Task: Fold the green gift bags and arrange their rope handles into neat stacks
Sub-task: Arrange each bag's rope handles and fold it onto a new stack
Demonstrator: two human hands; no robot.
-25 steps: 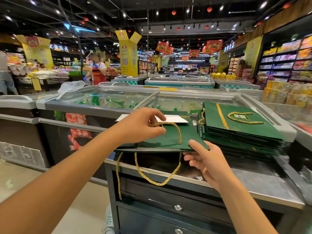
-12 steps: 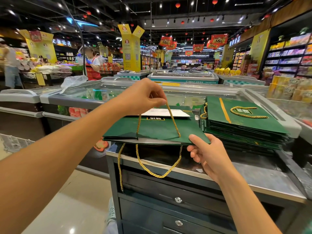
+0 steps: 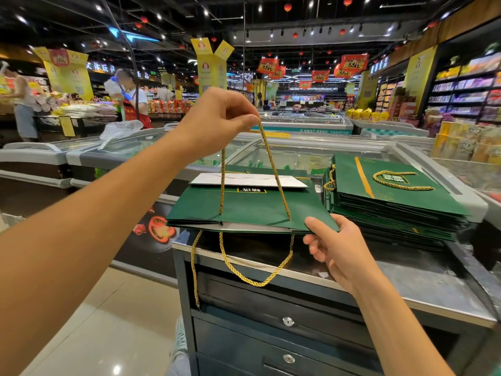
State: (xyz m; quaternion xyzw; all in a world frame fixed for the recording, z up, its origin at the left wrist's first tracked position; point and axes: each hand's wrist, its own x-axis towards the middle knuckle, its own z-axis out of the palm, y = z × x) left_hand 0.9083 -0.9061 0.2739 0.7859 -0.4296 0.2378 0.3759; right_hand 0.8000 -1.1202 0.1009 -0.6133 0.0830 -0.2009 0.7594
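A flattened green gift bag (image 3: 249, 207) is held level above the metal counter (image 3: 423, 289). My right hand (image 3: 333, 248) grips its near right corner, thumb on top. My left hand (image 3: 217, 118) pinches the bag's upper gold rope handle (image 3: 273, 169) and holds it taut high above the bag. The second rope handle (image 3: 252, 275) hangs in a loop below the bag's near edge. A white folded base panel (image 3: 249, 180) shows at the bag's far end. To the right lies a stack of folded green bags (image 3: 390, 202) with a coiled gold handle (image 3: 398, 180) on top.
The counter has dark drawers (image 3: 284, 324) with round locks. Glass-topped freezer chests (image 3: 151, 150) stand behind and to the left. A person in a red apron (image 3: 130, 99) works in the far aisle. Shelves of goods (image 3: 466, 88) line the right side.
My left hand has risen from the bag's surface, pulling the upper rope handle up taut. The bag has lifted slightly; my right hand keeps its grip on the corner.
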